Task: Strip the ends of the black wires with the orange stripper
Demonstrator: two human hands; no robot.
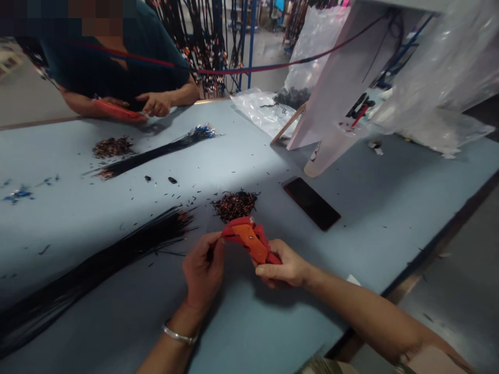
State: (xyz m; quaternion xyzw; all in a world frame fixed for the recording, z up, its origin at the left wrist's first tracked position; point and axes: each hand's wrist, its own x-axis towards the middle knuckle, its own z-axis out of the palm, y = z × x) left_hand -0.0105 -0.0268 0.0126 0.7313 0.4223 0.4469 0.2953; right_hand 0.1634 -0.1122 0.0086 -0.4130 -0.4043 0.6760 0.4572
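Note:
My right hand [283,265] is wrapped round the handles of a red and orange wire stripper [249,239], its jaw end pointing left. Close against that jaw, my left hand [205,267] is closed in a pinch on what looks like a thin black wire [171,253], mostly hidden by the fingers. A long bundle of black wires [105,259] lies to the left of my left hand. Just beyond the stripper is a pile of short black and copper-coloured offcuts [236,205].
A dark phone [312,202] lies on the pale blue table [390,223]. Across it, a person [117,72] holds a red tool [120,110] near another wire bundle [156,152] and scrap pile [113,147]. A white board [323,78] and plastic bags [436,93] stand at the right.

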